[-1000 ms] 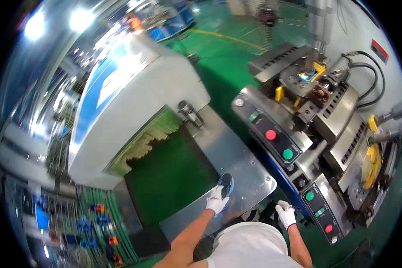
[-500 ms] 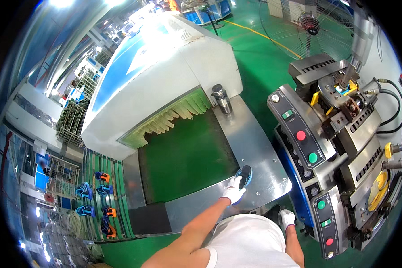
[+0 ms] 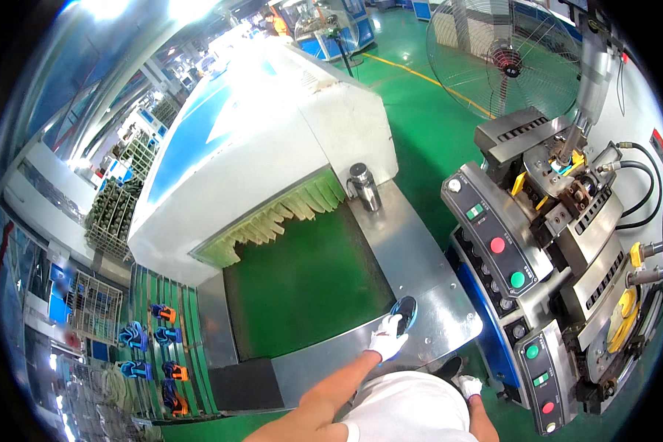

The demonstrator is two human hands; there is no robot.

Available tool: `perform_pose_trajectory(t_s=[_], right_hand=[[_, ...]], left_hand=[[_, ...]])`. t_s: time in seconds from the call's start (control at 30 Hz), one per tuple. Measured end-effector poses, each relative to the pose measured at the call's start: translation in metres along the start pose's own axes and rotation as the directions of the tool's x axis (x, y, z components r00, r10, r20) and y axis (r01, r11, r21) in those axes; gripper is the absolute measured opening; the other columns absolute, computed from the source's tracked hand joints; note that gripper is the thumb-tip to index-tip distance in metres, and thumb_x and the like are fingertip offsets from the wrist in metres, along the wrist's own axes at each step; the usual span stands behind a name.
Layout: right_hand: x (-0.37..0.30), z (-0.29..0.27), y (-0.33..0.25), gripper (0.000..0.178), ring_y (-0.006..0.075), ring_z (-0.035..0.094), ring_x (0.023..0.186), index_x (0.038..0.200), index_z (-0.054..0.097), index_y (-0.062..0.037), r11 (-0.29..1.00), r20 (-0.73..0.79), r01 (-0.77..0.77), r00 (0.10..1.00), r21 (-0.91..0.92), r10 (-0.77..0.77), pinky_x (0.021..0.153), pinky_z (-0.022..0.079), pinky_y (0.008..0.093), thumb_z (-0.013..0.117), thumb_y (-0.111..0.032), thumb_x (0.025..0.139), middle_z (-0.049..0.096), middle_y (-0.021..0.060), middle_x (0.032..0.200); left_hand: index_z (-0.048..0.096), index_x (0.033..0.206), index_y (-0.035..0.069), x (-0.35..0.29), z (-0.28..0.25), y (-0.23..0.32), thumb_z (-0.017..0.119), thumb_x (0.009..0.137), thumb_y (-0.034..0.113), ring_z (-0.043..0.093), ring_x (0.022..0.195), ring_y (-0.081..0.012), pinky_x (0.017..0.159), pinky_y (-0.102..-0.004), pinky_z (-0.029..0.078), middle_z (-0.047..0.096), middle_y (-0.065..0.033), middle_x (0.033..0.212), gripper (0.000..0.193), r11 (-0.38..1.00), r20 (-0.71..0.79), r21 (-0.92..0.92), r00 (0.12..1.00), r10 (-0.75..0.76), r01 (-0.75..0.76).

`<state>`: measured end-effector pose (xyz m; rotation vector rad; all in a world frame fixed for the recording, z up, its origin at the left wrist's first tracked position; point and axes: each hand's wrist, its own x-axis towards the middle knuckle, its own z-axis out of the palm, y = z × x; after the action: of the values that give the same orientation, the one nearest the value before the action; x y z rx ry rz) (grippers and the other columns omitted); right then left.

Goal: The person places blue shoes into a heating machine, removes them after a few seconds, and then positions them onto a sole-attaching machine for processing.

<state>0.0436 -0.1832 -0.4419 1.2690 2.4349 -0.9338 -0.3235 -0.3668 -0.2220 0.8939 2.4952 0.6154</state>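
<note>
My left hand (image 3: 388, 340), in a white glove, grips a dark shoe (image 3: 404, 315) with a light blue sole edge. The shoe is over the metal table (image 3: 438, 309), just off the right front corner of the green conveyor belt (image 3: 302, 287). Down by my right side, my gloved right hand (image 3: 468, 386) is closed at one end of a second dark shoe (image 3: 450, 367). My white shirt hides part of that shoe.
A steel flask (image 3: 364, 186) stands beside the white machine's opening, which has a fringed curtain (image 3: 280, 221). To the right is a press with button panels (image 3: 497, 236). Blue and orange shoe parts (image 3: 133, 335) lie on a slatted rack at left. A large fan (image 3: 504, 60) stands behind.
The view has tilted, so the machine and flask appear lower. My left hand keeps the shoe near the same table corner, and my right hand stays low at my side.
</note>
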Motion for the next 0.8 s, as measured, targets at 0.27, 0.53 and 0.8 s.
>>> perform_pose_trajectory(t_s=[0.27, 0.53, 0.8], right_hand=[[-0.012, -0.030, -0.054, 0.028, 0.0312, 0.075, 0.087, 0.090, 0.079, -0.0010, 0.938, 0.042, -0.077, 0.997, 0.337, 0.067, 0.080, 0.058, 0.0414, 0.072, -0.028, 0.083, 0.078, 0.0168, 0.091], [-0.021, -0.037, -0.074, 0.030, 0.0268, 0.075, 0.084, 0.095, 0.079, -0.0026, 0.725, 0.086, -0.297, 0.946, 0.621, 0.314, 0.078, 0.058, 0.0392, 0.071, -0.029, 0.082, 0.077, 0.0154, 0.088], [-0.020, -0.037, -0.080, 0.028, 0.0249, 0.073, 0.079, 0.091, 0.078, -0.0020, 0.819, 0.208, -0.287, 0.956, 0.496, 0.209, 0.077, 0.059, 0.0381, 0.072, -0.029, 0.083, 0.077, 0.0174, 0.090]], left_hand=[[0.044, 0.147, 0.014, -0.007, -0.007, -0.001, 0.075, 0.088, 0.038, 0.043, 0.140, -0.0421, 0.113, -0.0577, 0.037, 0.045, -0.0200, 0.150, 0.071, 0.999, -0.005, -0.031, 1.000, -0.017, 0.017], [0.039, 0.151, 0.014, -0.016, -0.012, -0.005, 0.072, 0.090, 0.037, 0.044, 0.140, -0.0447, 0.114, -0.0551, 0.039, 0.041, -0.0246, 0.155, 0.073, 0.999, 0.046, -0.010, 0.998, -0.039, 0.039], [0.040, 0.150, 0.014, -0.024, -0.007, -0.023, 0.073, 0.090, 0.036, 0.044, 0.140, -0.0447, 0.114, -0.0552, 0.040, 0.042, -0.0255, 0.153, 0.073, 0.999, 0.004, -0.002, 0.999, -0.046, 0.046]])
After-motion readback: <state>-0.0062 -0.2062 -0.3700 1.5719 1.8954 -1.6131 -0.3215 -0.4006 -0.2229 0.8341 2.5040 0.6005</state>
